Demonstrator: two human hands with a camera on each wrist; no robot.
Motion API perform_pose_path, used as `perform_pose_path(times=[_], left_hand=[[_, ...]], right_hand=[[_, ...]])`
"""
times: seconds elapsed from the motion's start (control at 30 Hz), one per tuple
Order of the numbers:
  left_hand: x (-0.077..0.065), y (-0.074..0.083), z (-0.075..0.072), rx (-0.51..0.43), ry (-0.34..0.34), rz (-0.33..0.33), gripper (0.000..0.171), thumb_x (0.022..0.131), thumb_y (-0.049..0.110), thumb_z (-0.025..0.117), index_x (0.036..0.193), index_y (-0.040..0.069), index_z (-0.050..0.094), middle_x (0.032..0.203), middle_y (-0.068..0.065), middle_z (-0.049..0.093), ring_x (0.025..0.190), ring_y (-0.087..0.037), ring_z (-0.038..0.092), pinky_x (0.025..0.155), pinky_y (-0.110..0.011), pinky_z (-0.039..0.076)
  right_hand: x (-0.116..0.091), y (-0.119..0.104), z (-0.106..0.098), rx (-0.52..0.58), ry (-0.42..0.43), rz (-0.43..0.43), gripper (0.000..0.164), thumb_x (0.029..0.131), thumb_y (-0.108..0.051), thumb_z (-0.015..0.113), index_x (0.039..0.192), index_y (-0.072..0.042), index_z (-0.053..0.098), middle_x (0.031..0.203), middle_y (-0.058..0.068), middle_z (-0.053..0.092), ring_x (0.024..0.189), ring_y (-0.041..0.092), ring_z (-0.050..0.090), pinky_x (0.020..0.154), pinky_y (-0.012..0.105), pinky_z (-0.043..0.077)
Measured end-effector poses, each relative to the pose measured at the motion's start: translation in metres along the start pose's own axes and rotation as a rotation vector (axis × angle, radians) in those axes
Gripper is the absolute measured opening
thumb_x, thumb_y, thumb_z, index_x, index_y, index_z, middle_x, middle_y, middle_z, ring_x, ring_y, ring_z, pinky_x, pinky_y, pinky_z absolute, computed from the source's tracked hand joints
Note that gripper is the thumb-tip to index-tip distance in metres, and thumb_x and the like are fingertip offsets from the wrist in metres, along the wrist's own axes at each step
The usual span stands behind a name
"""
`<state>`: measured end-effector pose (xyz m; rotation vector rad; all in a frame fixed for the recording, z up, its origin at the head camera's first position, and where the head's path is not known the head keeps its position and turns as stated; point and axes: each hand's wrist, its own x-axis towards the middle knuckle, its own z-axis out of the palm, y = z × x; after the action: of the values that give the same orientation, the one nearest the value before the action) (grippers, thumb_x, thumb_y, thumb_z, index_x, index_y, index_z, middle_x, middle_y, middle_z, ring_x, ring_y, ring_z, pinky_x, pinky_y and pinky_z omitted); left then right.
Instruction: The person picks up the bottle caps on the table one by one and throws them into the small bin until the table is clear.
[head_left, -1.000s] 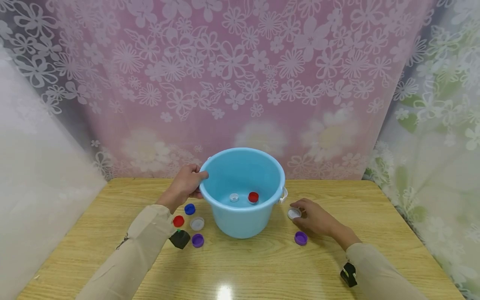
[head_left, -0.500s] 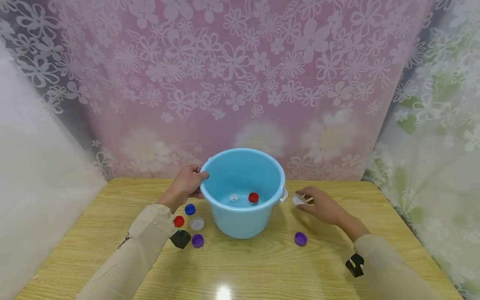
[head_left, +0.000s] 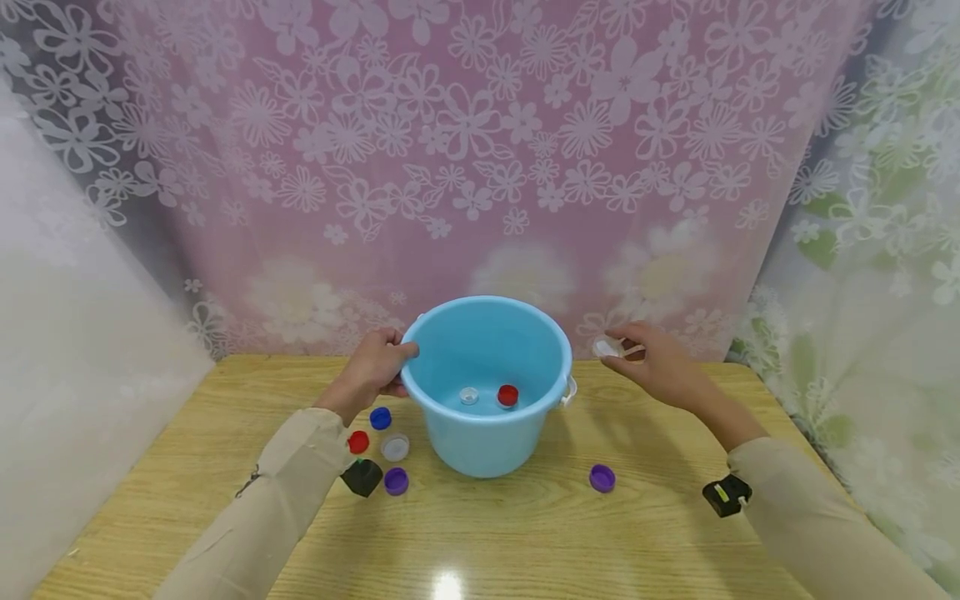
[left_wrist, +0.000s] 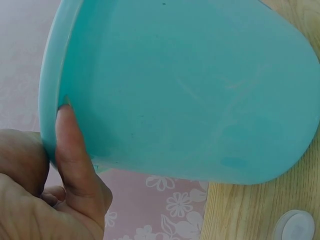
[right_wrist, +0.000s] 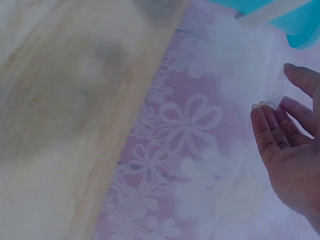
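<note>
A light blue bucket (head_left: 483, 446) stands upright mid-table, with a white cap (head_left: 468, 396) and a red cap (head_left: 507, 395) on its bottom. My left hand (head_left: 372, 367) grips its left rim; in the left wrist view the thumb and fingers pinch the rim (left_wrist: 50, 65) from both sides. Right of the bucket, above the table's back edge, my right hand (head_left: 660, 367) pinches a whitish cap (head_left: 607, 347) between thumb and fingers. From the right wrist view, that cap (right_wrist: 276, 93) looks clear and thin, seen edge-on.
Left of the bucket lie a blue cap (head_left: 380, 418), a red cap (head_left: 357, 442), a white cap (head_left: 395, 447) and a purple cap (head_left: 396, 481). Another purple cap (head_left: 602, 478) rests at the right. A white bucket handle (head_left: 569, 390) hangs on the right side. Floral curtains surround the wooden table (head_left: 495, 533).
My right hand has lifted the whitish cap off the table, moving it up and slightly right, to bucket-rim height in the head view. The left hand and bucket stay put.
</note>
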<state>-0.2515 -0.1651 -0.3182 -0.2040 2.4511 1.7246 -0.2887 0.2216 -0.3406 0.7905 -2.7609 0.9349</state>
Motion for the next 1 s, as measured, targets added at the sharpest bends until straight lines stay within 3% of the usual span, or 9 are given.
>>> perform_pose_path(times=[0.17, 0.47, 0.73, 1.0], left_hand=[[0.001, 0.000, 0.000, 0.002, 0.004, -0.002, 0.018, 0.097, 0.015, 0.050, 0.104, -0.001, 0.047, 0.081, -0.021, 0.061, 0.049, -0.016, 0.060, 0.054, -0.033, 0.057], [0.001, 0.000, 0.001, 0.003, 0.002, 0.003, 0.019, 0.097, 0.014, 0.050, 0.105, -0.002, 0.047, 0.082, -0.021, 0.060, 0.049, -0.016, 0.060, 0.054, -0.033, 0.057], [0.001, 0.000, 0.001, 0.001, 0.006, 0.002, 0.016, 0.097, 0.014, 0.050, 0.102, -0.001, 0.046, 0.083, -0.023, 0.060, 0.049, -0.016, 0.060, 0.055, -0.035, 0.057], [0.000, 0.000, 0.001, -0.002, 0.009, 0.005, 0.017, 0.097, 0.014, 0.050, 0.102, -0.001, 0.046, 0.083, -0.023, 0.061, 0.049, -0.017, 0.060, 0.052, -0.032, 0.056]], right_hand=[[0.008, -0.011, -0.014, 0.023, 0.066, -0.007, 0.048, 0.094, -0.022, 0.063, 0.130, 0.007, 0.051, 0.124, 0.023, 0.051, 0.104, 0.036, 0.055, 0.087, 0.050, 0.051], [0.025, -0.040, -0.033, 0.018, 0.165, -0.007, 0.050, 0.092, -0.031, 0.065, 0.132, -0.004, 0.053, 0.126, 0.014, 0.053, 0.105, 0.032, 0.058, 0.086, 0.048, 0.051], [0.042, -0.071, -0.020, 0.113, 0.147, -0.090, 0.050, 0.091, -0.026, 0.066, 0.133, -0.002, 0.052, 0.124, 0.015, 0.052, 0.102, 0.030, 0.058, 0.088, 0.043, 0.052], [0.051, -0.096, 0.005, 0.134, 0.061, -0.171, 0.047, 0.090, -0.026, 0.068, 0.129, -0.002, 0.055, 0.122, 0.010, 0.053, 0.103, 0.025, 0.057, 0.089, 0.041, 0.052]])
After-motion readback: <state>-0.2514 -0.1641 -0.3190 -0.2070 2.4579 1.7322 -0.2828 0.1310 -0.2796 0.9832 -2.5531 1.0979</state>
